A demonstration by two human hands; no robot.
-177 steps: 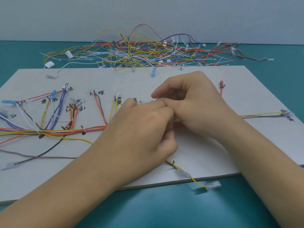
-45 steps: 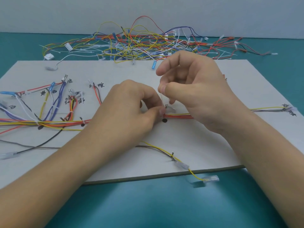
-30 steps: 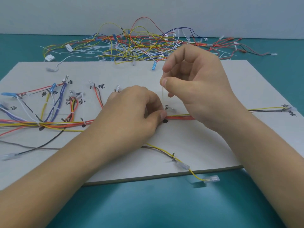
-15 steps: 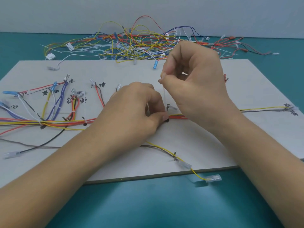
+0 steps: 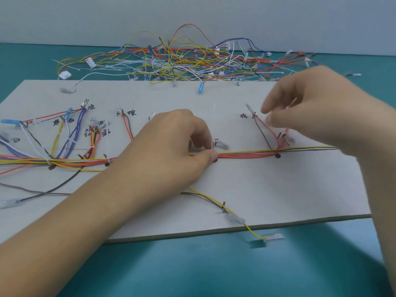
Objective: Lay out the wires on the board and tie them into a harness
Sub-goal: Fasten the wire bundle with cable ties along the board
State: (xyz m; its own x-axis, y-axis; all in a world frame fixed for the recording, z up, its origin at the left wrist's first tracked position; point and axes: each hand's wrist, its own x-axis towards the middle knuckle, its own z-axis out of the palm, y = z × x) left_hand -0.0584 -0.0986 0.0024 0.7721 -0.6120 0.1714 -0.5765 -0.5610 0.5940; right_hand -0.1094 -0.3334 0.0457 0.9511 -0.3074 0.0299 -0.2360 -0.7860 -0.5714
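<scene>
Midway along the board, the left hand pinches the bundle between thumb and curled fingers, just beside a pale tie that stands up from the wires. The bundle's long axis runs left to right across the board, and to the right of that grip it passes over a black mark, apparently the next tying point. The mark lies well right of the left hand and near, slightly left of, the right hand, which hovers above the board with fingers loose and apart and nothing visible in them, though blur leaves this uncertain. The right hand is plainly the nearer of the two. A red and brown branch climbs from the bundle toward the far side beneath it. Tied branches fan out at the left, and a yellow lead runs off the near edge. The pale grey board lies flat on a teal worktop. A pile of loose wires and ties sits along the far edge, under a plain grey wall.
</scene>
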